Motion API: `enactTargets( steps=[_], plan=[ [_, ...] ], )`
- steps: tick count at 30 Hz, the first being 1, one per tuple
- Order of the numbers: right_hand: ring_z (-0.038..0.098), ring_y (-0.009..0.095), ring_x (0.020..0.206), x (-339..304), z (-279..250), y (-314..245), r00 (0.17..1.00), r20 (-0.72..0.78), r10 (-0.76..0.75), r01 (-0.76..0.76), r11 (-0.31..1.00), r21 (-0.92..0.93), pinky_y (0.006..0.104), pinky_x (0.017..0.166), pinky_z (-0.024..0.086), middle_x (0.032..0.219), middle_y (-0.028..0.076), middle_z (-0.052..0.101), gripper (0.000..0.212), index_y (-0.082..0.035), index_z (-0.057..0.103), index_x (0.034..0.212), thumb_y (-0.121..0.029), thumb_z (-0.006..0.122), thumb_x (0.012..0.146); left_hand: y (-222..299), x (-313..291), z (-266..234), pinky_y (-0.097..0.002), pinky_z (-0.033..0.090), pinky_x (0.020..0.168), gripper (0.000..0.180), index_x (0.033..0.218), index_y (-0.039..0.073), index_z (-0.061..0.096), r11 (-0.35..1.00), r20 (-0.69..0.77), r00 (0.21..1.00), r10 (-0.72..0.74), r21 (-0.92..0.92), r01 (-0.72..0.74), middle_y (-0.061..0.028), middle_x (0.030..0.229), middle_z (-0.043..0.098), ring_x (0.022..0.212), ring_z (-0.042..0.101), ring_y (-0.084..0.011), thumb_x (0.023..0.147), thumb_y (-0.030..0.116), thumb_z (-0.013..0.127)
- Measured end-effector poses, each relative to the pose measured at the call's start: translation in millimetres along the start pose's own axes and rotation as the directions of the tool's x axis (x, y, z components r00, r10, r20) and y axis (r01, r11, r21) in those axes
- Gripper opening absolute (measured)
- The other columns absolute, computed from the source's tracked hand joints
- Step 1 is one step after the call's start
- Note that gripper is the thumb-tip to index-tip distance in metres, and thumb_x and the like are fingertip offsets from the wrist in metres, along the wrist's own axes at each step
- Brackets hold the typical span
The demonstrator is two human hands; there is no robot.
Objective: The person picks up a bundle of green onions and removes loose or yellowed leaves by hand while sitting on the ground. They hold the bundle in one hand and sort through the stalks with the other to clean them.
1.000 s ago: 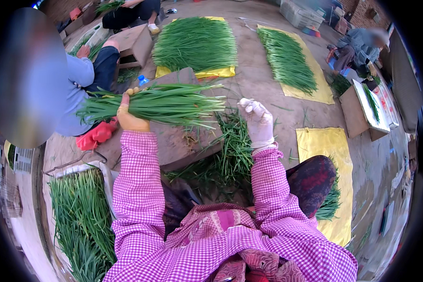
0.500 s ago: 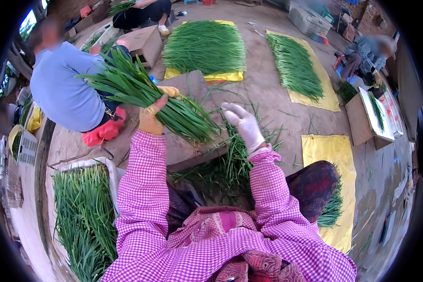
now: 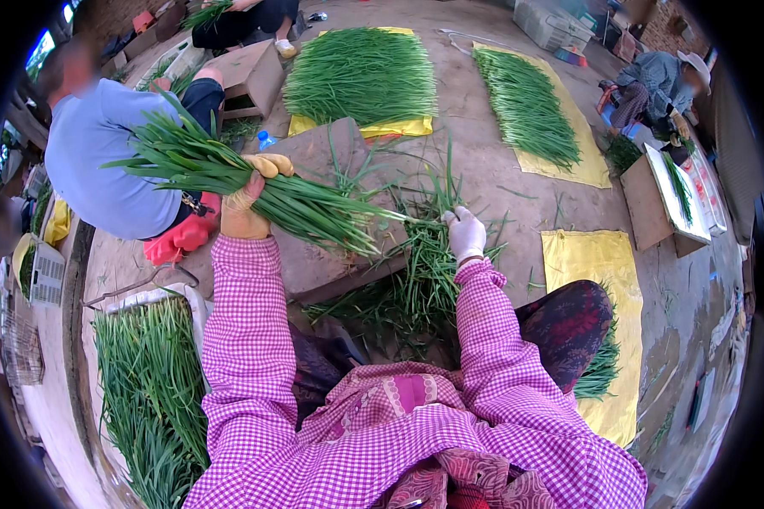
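My left hand (image 3: 248,208), in a yellowish glove, is closed around a thick bunch of garlic chives (image 3: 314,212). The leaves fan out to the left and the pale stem ends point right, above a grey-brown slab (image 3: 339,270). To the right of the bunch, my right hand (image 3: 465,235) in a white glove is closed with its fingers pinched together. A thin pale chive stalk (image 3: 412,219) stretches between the bunch and those fingers. Beneath and between my hands lies a heap of loose green chive scraps (image 3: 429,280).
A white crate (image 3: 197,299) packed with chives stands at my lower left. Yellow sheets (image 3: 586,263) with spread chives (image 3: 361,76) lie on the ground. A person in light blue (image 3: 115,161) sits at left; another person (image 3: 658,89) works at far right by a propped board (image 3: 683,199).
My right hand has gone from spread fingers to a pinch at the stem side, with a stalk drawn out. My left hand and the bunch have shifted slightly left, and the bunch lies flatter.
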State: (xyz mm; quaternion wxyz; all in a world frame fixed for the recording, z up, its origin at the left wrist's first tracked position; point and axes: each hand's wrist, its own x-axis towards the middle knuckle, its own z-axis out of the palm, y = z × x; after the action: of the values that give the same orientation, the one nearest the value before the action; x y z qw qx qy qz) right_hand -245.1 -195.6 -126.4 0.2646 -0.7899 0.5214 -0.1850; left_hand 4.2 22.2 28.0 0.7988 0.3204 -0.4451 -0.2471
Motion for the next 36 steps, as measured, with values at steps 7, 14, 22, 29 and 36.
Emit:
enactTargets(
  steps=[7,14,22,29,36],
  plan=[
    [0.057,0.033,0.107,3,-1,20,0.932,0.361,0.032,-0.030,0.999,-0.012,0.0379,0.091,0.044,0.112,0.018,0.061,0.053,-0.006,0.059,0.114,-0.048,0.054,0.082,15,8,-15,-0.0373,0.038,0.072,0.028,0.075,0.007,0.047,0.977,0.185,0.982,0.043,-0.211,-0.003,-0.0036,0.068,0.042,0.065,0.038,-0.0190,0.080,0.026,0.067],
    [0.060,0.029,0.098,-41,2,-125,0.827,0.249,-0.505,0.202,0.679,0.706,0.0326,0.084,0.046,0.108,0.017,0.062,0.043,-0.005,0.061,0.111,-0.037,0.063,0.083,1,7,8,-0.0331,0.035,0.062,0.034,0.067,0.011,0.042,0.942,0.345,0.938,0.019,-0.321,0.099,0.0009,0.059,0.036,0.059,0.034,-0.0150,0.083,0.031,0.064],
    [0.061,0.029,0.099,8,28,30,0.786,0.618,0.009,0.352,0.816,-0.459,0.0411,0.085,0.048,0.109,0.012,0.064,0.030,-0.013,0.065,0.107,-0.029,0.049,0.087,25,10,-1,-0.0298,0.036,0.072,0.034,0.065,0.014,0.038,0.870,0.238,0.961,0.137,-0.493,-0.002,0.0055,0.057,0.035,0.056,0.032,-0.0094,0.088,0.028,0.059],
    [0.060,0.015,0.092,-34,-39,-96,0.777,0.450,-0.441,-0.024,0.692,0.721,0.0273,0.083,0.044,0.097,0.006,0.067,0.036,-0.001,0.065,0.103,-0.030,0.061,0.084,37,0,-21,-0.0287,0.033,0.077,0.035,0.064,0.016,0.035,0.926,0.218,0.971,0.094,-0.378,-0.004,0.0063,0.062,0.033,0.066,0.031,-0.0094,0.086,0.025,0.061],
    [0.063,0.031,0.082,-61,7,-118,0.925,0.245,-0.291,0.036,0.708,0.705,0.0335,0.074,0.048,0.085,0.016,0.066,0.026,-0.003,0.067,0.093,-0.025,0.066,0.080,29,4,-15,-0.0295,0.032,0.073,0.033,0.064,0.014,0.039,0.961,0.317,0.947,0.057,-0.274,0.034,0.0039,0.064,0.036,0.068,0.031,-0.0121,0.084,0.027,0.063]
  ],
)
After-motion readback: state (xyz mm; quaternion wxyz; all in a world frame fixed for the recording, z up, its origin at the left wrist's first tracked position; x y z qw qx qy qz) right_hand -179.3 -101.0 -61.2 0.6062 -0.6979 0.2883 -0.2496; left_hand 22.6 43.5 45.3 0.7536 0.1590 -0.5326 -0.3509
